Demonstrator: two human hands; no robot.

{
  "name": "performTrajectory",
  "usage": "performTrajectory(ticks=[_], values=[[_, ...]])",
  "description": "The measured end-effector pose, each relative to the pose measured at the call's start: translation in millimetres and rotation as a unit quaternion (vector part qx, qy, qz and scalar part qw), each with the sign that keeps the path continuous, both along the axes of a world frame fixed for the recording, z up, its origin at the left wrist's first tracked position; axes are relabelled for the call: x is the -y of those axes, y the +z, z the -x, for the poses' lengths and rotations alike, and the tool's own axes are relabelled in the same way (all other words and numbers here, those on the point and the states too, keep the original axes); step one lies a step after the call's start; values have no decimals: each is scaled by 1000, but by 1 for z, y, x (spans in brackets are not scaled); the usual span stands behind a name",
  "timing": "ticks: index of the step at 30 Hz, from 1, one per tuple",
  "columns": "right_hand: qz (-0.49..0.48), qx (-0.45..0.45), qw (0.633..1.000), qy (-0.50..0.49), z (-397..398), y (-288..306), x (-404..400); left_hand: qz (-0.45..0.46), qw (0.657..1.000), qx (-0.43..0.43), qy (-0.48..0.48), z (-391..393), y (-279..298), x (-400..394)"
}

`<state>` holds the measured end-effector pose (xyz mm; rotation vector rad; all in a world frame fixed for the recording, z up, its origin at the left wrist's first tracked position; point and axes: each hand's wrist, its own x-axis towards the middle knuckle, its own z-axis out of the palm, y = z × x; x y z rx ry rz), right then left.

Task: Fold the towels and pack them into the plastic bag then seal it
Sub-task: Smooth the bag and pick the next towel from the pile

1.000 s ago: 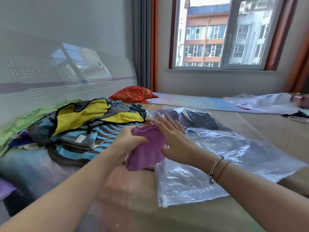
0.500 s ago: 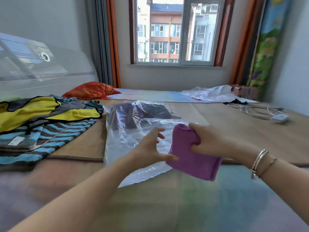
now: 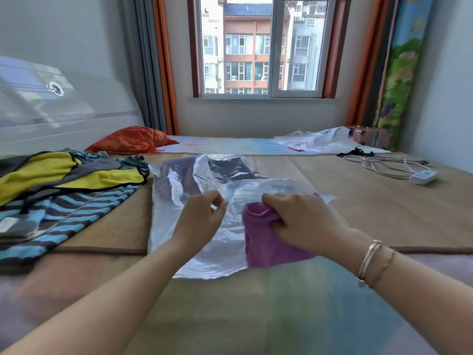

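Observation:
A clear plastic bag (image 3: 179,198) lies on the bed mat in front of me, with dark folded towels (image 3: 225,166) inside at its far end. My left hand (image 3: 202,219) pinches the bag's upper film near its opening and lifts it. My right hand (image 3: 302,221) grips a folded purple towel (image 3: 266,248) at the bag's mouth, to the right of the left hand. The towel's lower part hangs over the bag's near edge.
A pile of striped blue, yellow and grey cloths (image 3: 64,190) lies at the left. An orange cloth (image 3: 130,140) sits at the back left. Another plastic bag (image 3: 314,142) lies at the back right, with cables and a white adapter (image 3: 422,176) to the right.
The purple towel passed from both hands to my right hand and moved right to the bag's mouth. My left hand let go of it and took hold of the bag's film. My view turned right.

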<state>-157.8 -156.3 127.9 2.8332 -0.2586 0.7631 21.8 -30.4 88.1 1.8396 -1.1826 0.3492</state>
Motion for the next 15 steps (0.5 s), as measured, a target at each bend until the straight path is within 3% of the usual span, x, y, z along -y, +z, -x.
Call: performTrajectory(ticks=[2,5,7,10,12,13,15], values=[[10,18,1000,24,-27,-5,-11,56,998,-19,-17,3,17,-2],[39,48,998,-18,-64,-14,-22,106,994,-15,-11,5,34,-9],[30,49,997,-48,-89,-20,-22,114,990,-72,-32,6,40,-17],[10,15,995,-102,-113,-25,-19,91,989,-103,-51,1,41,-29],[-86,-6,988,-127,-121,-25,-13,57,987,-116,-90,-2,40,-38],[-136,-22,983,-123,-121,-23,-13,31,985,-126,-113,-3,40,-42],[-145,-61,983,-98,-125,-27,-7,-18,983,-123,-135,-7,39,-49]])
